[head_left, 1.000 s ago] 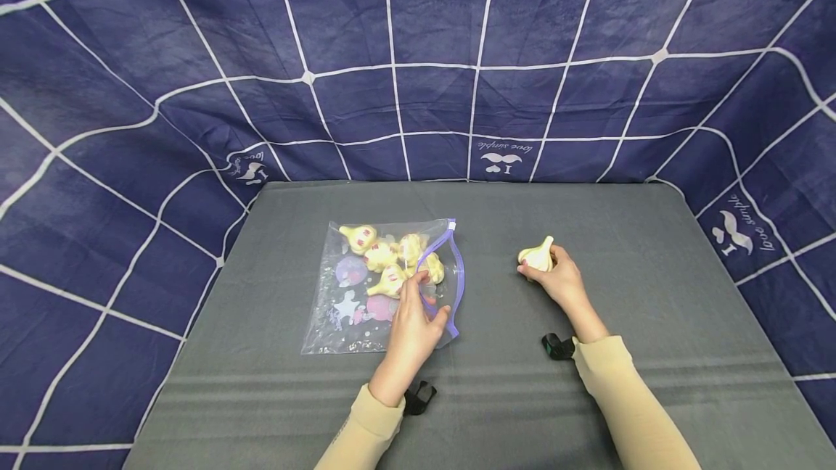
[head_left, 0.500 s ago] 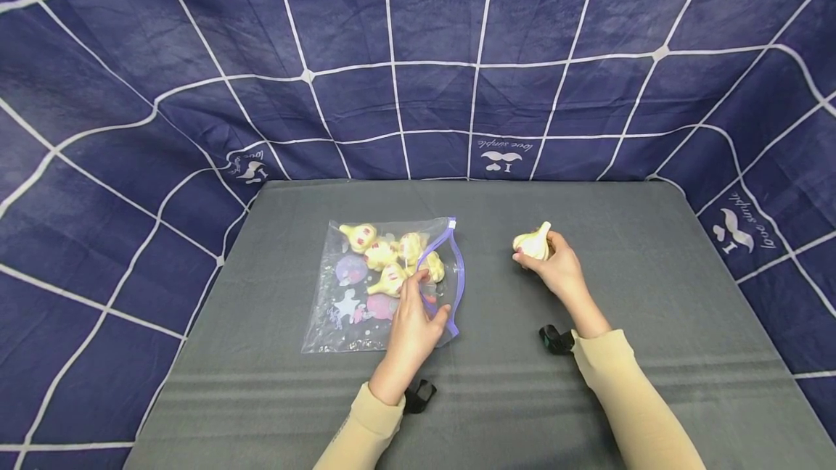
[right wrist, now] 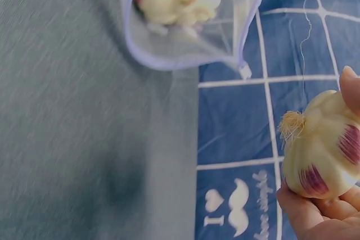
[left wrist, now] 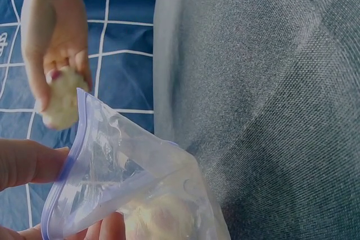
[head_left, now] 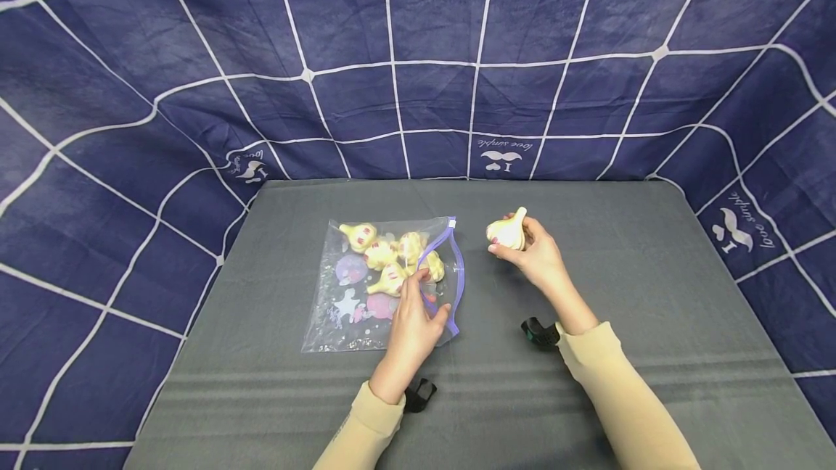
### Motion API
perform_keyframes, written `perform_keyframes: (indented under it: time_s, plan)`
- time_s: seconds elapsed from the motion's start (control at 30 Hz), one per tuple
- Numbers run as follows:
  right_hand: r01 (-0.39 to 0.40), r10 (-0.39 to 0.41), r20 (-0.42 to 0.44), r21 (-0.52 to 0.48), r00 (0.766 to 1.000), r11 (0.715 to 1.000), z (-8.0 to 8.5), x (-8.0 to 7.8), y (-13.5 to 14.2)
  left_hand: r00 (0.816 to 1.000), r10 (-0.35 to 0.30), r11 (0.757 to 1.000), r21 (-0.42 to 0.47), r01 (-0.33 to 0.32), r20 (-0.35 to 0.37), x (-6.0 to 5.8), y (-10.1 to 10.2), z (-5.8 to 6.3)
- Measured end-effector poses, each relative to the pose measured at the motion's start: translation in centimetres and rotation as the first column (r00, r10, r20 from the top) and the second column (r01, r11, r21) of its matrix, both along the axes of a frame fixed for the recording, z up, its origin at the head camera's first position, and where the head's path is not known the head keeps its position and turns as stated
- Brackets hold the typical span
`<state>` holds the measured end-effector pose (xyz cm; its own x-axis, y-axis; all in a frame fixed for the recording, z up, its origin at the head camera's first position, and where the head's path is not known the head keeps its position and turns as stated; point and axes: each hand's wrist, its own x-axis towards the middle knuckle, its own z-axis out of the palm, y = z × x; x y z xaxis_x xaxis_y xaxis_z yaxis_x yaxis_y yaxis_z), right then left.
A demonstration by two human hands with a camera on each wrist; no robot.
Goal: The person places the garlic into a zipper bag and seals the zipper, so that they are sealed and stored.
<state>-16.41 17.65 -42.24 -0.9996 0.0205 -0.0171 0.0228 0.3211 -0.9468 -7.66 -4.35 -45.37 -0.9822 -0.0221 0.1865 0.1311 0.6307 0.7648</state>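
A clear zip bag (head_left: 320, 328) with a purple zip edge lies on the grey table, several garlic bulbs (head_left: 361, 238) inside it. My left hand (head_left: 413, 325) holds the bag's mouth apart at its right side; in the left wrist view the thumb (left wrist: 34, 164) is at the purple edge and other fingers show below the film. To the right of the mouth, my right hand (head_left: 538, 256) grips one garlic bulb (head_left: 508, 232), its stem pointing up. The right wrist view shows that bulb's (right wrist: 320, 150) purple streaks and root tuft, with the bag's opening (right wrist: 169, 63) facing it.
The grey cloth-covered table (head_left: 261, 397) carries the bag. Blue curtains (head_left: 431, 27) with white grid lines rise behind the table and at both sides. A black strap mount (head_left: 419, 396) sits at the left wrist, another (head_left: 541, 332) at the right.
My right hand has moved left and a little away from me with the garlic bulb, closer to the bag's mouth. The left hand and the bag have stayed in place.
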Motion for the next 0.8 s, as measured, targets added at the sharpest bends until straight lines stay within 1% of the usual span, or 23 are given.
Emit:
perform_keyframes:
  time_s: [0.13,0.33,0.43,0.57,0.8]
  plan:
    - [-0.03,0.03,-0.009,-0.004,1.0,1.0,0.4,0.0,-1.3,1.0,0.0,1.0,-0.004,0.0,-0.003,0.0,0.1,0.0]
    - [-0.082,0.082,-0.011,-0.027,0.997,0.996,0.3,0.1,-3.2,1.0,0.001,1.0,-0.011,-0.001,-0.007,0.0,0.1,0.0]
    - [-0.114,0.114,-0.017,0.009,0.993,0.993,0.0,0.4,-4.2,1.0,0.001,1.0,-0.015,-0.001,-0.004,0.0,0.2,0.1]
    - [-0.149,0.151,-0.01,0.086,0.989,0.985,-0.6,0.8,-5.1,1.0,-0.006,1.0,-0.017,0.006,0.006,0.0,0.2,0.1]
    - [-0.181,0.182,0.015,0.198,0.983,0.963,-2.5,1.4,-6.0,1.0,-0.012,1.0,-0.018,0.012,0.0,0.1,0.2,0.2]
